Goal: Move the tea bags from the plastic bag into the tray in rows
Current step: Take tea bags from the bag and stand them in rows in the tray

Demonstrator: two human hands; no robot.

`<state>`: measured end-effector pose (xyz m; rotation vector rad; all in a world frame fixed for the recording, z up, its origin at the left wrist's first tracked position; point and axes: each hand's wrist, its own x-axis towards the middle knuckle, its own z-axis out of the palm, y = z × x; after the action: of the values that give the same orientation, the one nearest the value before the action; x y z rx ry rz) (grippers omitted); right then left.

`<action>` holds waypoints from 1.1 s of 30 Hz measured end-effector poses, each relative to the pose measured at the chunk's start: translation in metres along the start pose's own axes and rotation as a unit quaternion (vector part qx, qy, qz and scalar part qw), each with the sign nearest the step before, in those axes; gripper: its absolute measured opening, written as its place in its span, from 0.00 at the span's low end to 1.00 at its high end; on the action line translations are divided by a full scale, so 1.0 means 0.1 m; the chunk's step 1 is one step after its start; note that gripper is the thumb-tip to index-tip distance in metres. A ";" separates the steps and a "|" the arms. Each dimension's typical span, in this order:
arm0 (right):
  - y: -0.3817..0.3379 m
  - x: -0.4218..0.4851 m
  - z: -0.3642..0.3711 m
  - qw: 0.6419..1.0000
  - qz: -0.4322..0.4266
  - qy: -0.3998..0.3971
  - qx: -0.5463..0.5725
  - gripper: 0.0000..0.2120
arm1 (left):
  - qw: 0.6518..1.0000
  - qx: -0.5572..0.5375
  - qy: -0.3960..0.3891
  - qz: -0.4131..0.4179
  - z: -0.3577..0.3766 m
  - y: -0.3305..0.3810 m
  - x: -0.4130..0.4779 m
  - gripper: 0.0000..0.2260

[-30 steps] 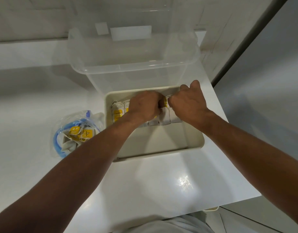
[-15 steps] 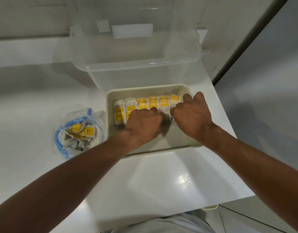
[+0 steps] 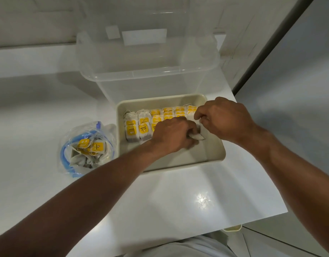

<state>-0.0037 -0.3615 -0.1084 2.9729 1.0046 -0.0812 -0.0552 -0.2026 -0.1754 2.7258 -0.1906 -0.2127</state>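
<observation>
Tea bags (image 3: 141, 125) are laid flat in rows across the far part of the tray (image 3: 216, 156), just beyond the hands and to their left, each with a yellow tag on top. The rows are packed closely, with the bags overlapping one another.

The left hand (image 3: 174, 135) is held low inside the tray with its fingers curled. A single tea bag (image 3: 197, 136) is gripped in them, and its pale corner can be seen sticking out to the right of the knuckles, just below the right hand.

The right hand (image 3: 223, 119) is placed just beside the left one, at the right end of the rows. Its fingers are bent and its thumb and forefinger are drawn together. Something may be pinched there, perhaps the edge of a bag in the row, but through the blur it cannot be told whether anything is held.

The plastic bag (image 3: 71, 160) is set on the worktop (image 3: 169, 201) to the left of the left forearm, just beside the tray's left wall. A loose heap (image 3: 93, 147) of more bags with yellow tags is seen inside it, along with a blue strip at its mouth.

A clear box (image 3: 147, 71) is stood beyond both hands, directly behind the tray.
</observation>
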 end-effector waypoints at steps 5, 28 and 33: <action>0.04 -0.05 -0.11 0.996 0.046 0.034 0.072 0.10 | 0.977 -0.192 -0.018 -0.088 -0.05 0.00 0.19 0.06; -0.40 -0.12 0.29 0.948 -0.099 -0.093 -0.287 0.11 | 0.948 0.297 -0.042 0.107 -0.07 -0.28 -0.32 0.23; -0.32 -0.11 0.45 0.958 -0.118 -0.053 -0.254 0.06 | 0.943 0.311 -0.030 0.113 -0.13 -0.22 -0.31 0.21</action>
<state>-0.0339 -0.3436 -0.1525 2.3570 1.1546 0.0174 -0.0808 -0.1726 -0.1688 3.2812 -0.6910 -0.1942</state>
